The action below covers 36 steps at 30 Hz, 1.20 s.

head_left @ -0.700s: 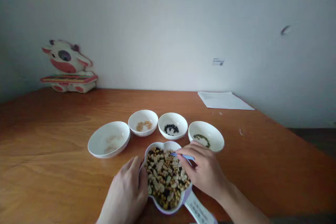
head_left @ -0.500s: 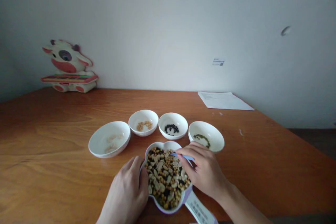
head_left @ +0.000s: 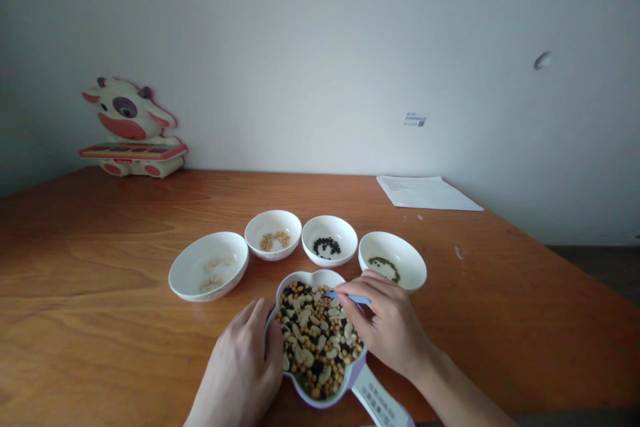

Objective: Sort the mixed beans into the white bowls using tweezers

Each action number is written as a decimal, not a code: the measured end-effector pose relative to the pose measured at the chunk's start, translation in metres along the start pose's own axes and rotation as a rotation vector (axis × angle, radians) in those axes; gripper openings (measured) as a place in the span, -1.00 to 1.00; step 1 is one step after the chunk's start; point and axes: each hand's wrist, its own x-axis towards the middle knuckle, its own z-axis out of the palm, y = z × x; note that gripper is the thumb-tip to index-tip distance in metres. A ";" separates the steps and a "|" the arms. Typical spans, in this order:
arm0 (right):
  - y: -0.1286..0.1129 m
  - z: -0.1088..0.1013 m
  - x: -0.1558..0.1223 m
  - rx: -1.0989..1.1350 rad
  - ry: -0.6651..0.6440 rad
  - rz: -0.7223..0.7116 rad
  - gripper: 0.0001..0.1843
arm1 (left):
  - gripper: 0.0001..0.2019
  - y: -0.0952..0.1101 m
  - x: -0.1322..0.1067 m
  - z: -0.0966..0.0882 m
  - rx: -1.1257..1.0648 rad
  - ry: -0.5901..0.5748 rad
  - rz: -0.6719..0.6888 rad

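A heart-shaped purple-rimmed bowl (head_left: 320, 401) full of mixed beans sits at the near edge of the wooden table (head_left: 100, 293). My left hand (head_left: 240, 367) rests against the bowl's left rim, fingers curled around it. My right hand (head_left: 387, 327) pinches blue tweezers (head_left: 345, 296) whose tips point into the beans. Behind the bowl stand several white dishes: one with pale beans (head_left: 209, 273), one with tan beans (head_left: 273, 234), one with black beans (head_left: 329, 240), one with green beans (head_left: 393, 260).
A cartoon cow figure (head_left: 130, 130) stands at the back left against the wall. A sheet of white paper (head_left: 425, 192) lies at the back right. A printed card (head_left: 380, 403) pokes out under the bowl. The table's right edge falls away diagonally.
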 end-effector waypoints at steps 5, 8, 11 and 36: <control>0.000 0.000 -0.001 0.012 0.004 0.020 -0.87 | -0.76 -0.001 -0.001 0.001 0.002 0.013 0.009; 0.000 0.000 -0.002 0.005 0.012 0.029 -0.88 | -0.75 -0.001 0.000 0.001 -0.007 0.004 0.010; 0.000 0.000 -0.002 -0.006 0.013 0.040 -0.88 | -0.74 -0.001 0.000 0.001 -0.004 -0.004 0.007; -0.003 -0.003 0.000 -0.014 0.041 0.031 -0.86 | -0.75 0.002 0.001 -0.001 0.000 0.001 0.005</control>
